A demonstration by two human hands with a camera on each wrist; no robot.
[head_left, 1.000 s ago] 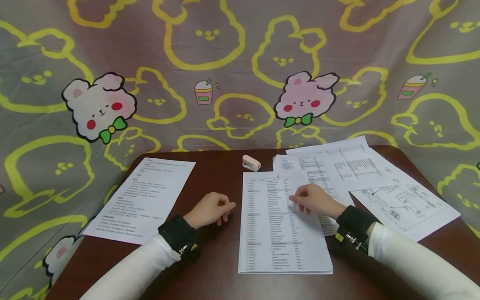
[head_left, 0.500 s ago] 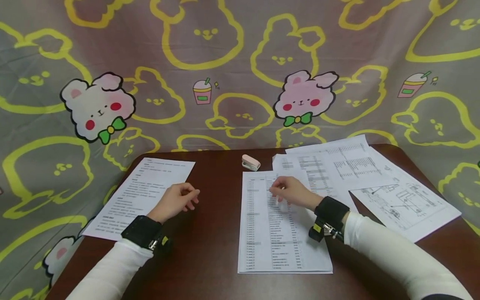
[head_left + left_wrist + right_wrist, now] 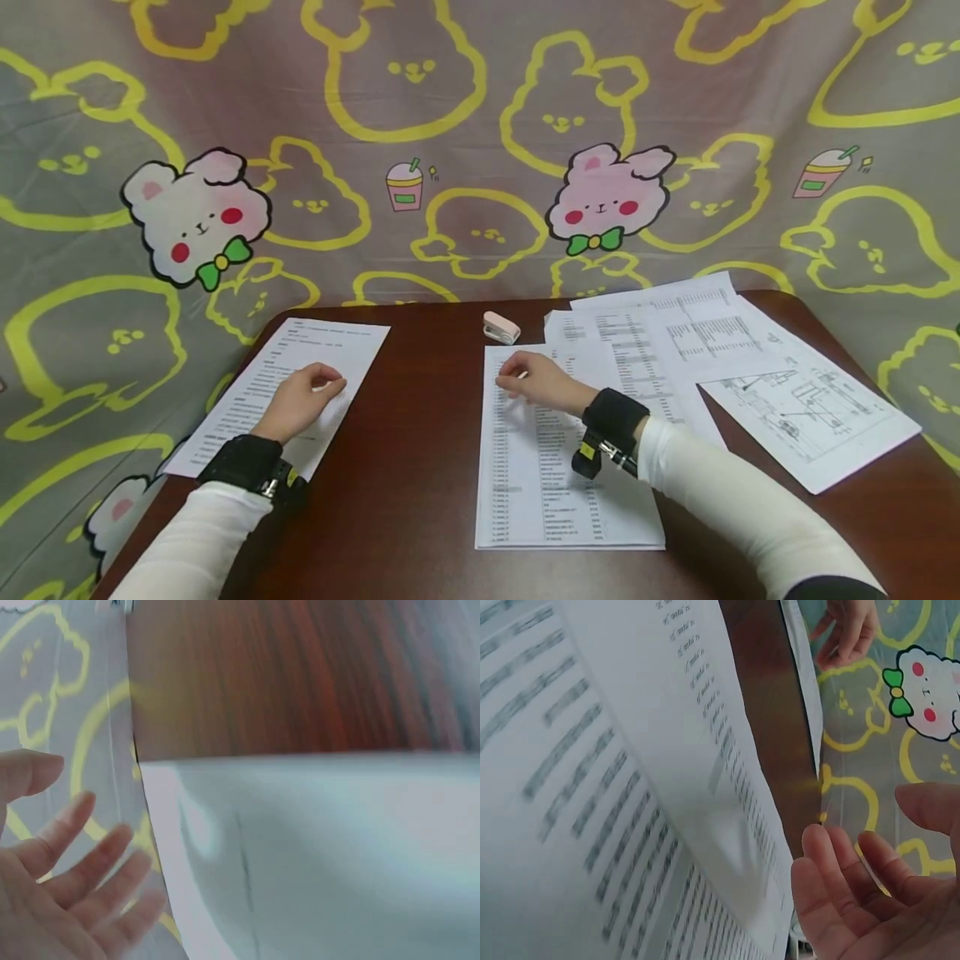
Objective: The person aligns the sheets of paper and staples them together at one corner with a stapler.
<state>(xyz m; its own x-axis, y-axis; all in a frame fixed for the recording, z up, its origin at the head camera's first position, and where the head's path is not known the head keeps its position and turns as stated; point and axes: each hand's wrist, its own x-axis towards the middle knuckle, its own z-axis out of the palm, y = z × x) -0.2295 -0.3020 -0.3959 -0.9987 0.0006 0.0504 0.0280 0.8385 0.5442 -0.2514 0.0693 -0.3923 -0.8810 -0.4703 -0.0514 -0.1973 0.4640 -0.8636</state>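
Note:
My left hand (image 3: 300,402) hovers over the printed sheet (image 3: 247,400) at the left of the table. Its fingers are relaxed and apart in the left wrist view, with nothing held. Above the stack of printed sheets (image 3: 570,508) in the middle is my right hand (image 3: 542,382). Nothing lies between its loosely bent fingers (image 3: 855,889) and thumb, and a gap to the paper shows in the right wrist view. A small pink and white stapler (image 3: 501,328) lies just behind that stack, beyond the right hand.
Overlapping printed papers (image 3: 708,333) cover the right side, among them a sheet with a line drawing (image 3: 810,417). The brown table (image 3: 405,500) shows between the left sheet and the middle stack. A patterned cloth (image 3: 465,125) hangs behind.
Both hands have moved left: the left one from bare table to over the left sheet, the right one from the middle stack's right edge to its upper left. The papers and stapler stay put.

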